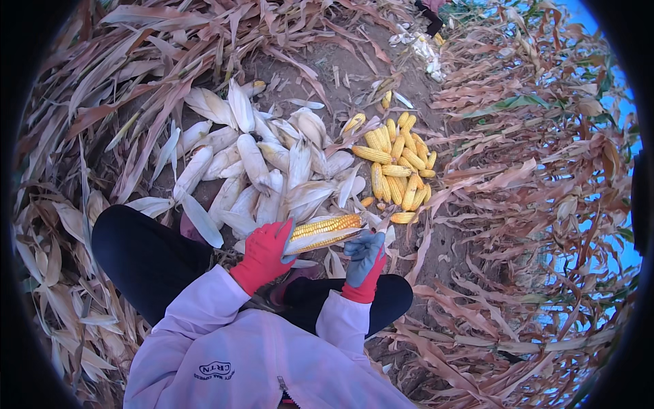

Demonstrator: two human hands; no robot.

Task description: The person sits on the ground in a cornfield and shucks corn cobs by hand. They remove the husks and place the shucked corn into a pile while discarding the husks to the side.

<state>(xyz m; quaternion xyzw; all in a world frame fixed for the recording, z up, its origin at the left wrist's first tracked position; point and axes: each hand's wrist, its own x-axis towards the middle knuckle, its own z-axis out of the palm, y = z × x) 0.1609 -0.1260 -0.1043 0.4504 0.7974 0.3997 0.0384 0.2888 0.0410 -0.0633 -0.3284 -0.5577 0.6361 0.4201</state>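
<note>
My left hand, in a red and grey work glove, is closed around the base of a partly husked ear of corn. Yellow kernels show on it, and a strip of pale husk lies along its near side. At the ear's other end is my right hand, gloved alike, its fingers curled by the husk strip; whether they pinch it I cannot tell. Beyond my hands lies a heap of ears in dry husks. Right of that heap is a pile of bare yellow corn ears.
Dry corn stalks and leaves stand or lie along the right, with more at the upper left. My bent knees flank the work area. Near the top are a person's dark-clad limb and some pale husks on bare soil.
</note>
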